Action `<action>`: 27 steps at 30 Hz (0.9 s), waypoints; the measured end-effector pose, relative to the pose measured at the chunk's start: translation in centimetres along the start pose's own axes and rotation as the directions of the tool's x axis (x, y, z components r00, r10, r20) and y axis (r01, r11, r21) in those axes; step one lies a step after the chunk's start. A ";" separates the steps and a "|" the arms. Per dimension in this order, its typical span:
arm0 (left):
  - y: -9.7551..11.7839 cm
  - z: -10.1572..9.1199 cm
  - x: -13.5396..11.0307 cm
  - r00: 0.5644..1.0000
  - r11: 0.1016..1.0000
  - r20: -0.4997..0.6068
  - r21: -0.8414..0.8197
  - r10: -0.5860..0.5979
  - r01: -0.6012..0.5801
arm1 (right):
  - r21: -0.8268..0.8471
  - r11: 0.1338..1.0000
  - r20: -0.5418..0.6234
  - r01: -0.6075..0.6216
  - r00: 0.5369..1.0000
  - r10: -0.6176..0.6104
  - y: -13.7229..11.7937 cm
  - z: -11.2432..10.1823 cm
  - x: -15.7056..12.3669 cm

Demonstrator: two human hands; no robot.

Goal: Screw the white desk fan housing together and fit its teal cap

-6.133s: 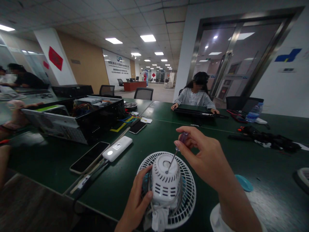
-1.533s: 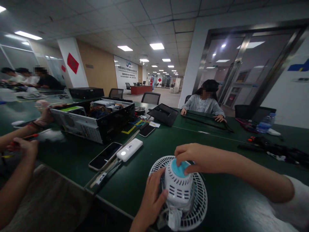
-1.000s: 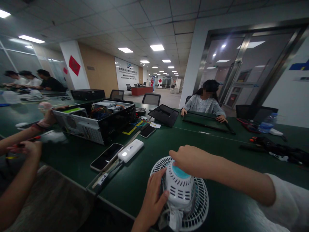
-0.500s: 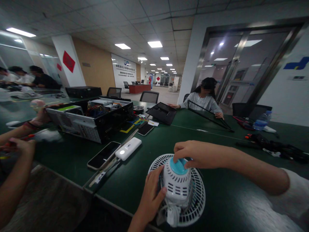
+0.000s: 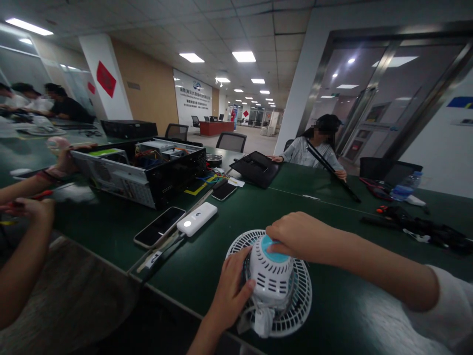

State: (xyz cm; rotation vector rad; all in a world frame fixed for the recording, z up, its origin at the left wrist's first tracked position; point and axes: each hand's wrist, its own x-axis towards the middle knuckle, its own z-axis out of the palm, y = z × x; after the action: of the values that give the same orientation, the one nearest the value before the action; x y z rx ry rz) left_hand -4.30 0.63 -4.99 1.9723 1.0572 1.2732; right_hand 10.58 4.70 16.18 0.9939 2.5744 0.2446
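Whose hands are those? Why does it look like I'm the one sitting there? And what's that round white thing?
The camera sits on a person's head and looks forward and down, so you see what they see. The two bare hands at the bottom are theirs. The left hand grips the side of a small white fan's motor housing. The right hand has its fingers curled on the blue cap on top of that housing. The fan lies face down on its round grille on a dark green table. Nearby lie a white power bank, a phone and an open computer case. The arms at the left edge belong to another person. A third person sits across the table.
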 end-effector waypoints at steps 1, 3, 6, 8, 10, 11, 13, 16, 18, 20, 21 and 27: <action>0.0 0.0 0.0 1.000 1.000 0.000 -0.001 -0.005 0.005 | -0.017 0.998 -0.014 -0.067 0.998 0.067 -0.5 0.3 0.1; 0.0 0.0 0.0 1.000 1.000 0.001 -0.003 -0.010 0.010 | -0.041 0.983 -0.042 -0.176 0.984 0.175 -1.2 0.8 0.2; 0.0 0.0 0.1 1.000 1.000 0.003 -0.010 -0.015 0.015 | -0.039 0.976 -0.024 -0.215 0.977 0.214 -1.2 1.0 -0.1; 0.0 0.0 0.2 1.000 1.000 0.004 -0.017 -0.020 0.020 | 0.017 0.983 -0.009 -0.184 0.983 0.184 -0.5 0.6 -0.5; 0.1 -0.1 0.2 1.000 0.999 0.004 -0.024 -0.024 0.024 | 0.115 0.991 -0.029 -0.074 0.997 0.078 0.5 0.0 -1.0; 0.1 -0.1 0.2 1.000 0.999 0.005 -0.026 -0.024 0.024 | 0.157 0.988 -0.043 0.002 0.999 0.005 1.0 -0.2 -1.3; 0.1 -0.1 0.2 1.000 1.000 0.005 -0.023 -0.018 0.018 | 0.195 0.972 -0.055 0.135 0.990 -0.127 1.9 -0.6 -1.5; 0.2 -0.1 0.2 1.000 1.000 -0.010 -0.013 -0.015 0.015 | 0.178 0.959 -0.029 0.220 0.975 -0.219 2.6 -0.5 -1.4; 0.2 -0.1 0.2 1.000 1.000 -0.016 -0.008 -0.016 0.016 | 0.154 0.955 -0.025 0.253 0.967 -0.252 2.8 -0.3 -1.2; 0.2 -0.1 0.2 1.000 1.000 -0.013 -0.006 -0.020 0.020 | 0.135 0.955 -0.016 0.265 0.964 -0.265 2.9 -0.2 -1.1; 0.2 -0.1 0.2 1.000 1.000 -0.010 -0.005 -0.023 0.023 | 0.128 0.958 -0.014 0.258 0.966 -0.259 2.8 -0.2 -1.0; 0.3 -0.1 0.3 1.000 1.000 0.004 0.019 -0.015 0.014 | 0.143 0.966 -0.010 0.214 0.977 -0.215 1.9 -0.9 -0.6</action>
State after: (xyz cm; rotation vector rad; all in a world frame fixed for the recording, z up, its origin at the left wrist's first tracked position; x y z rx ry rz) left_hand -4.19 0.70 -4.62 1.9768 1.0830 1.2552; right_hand 11.80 5.66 17.77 0.7509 2.6981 -0.0017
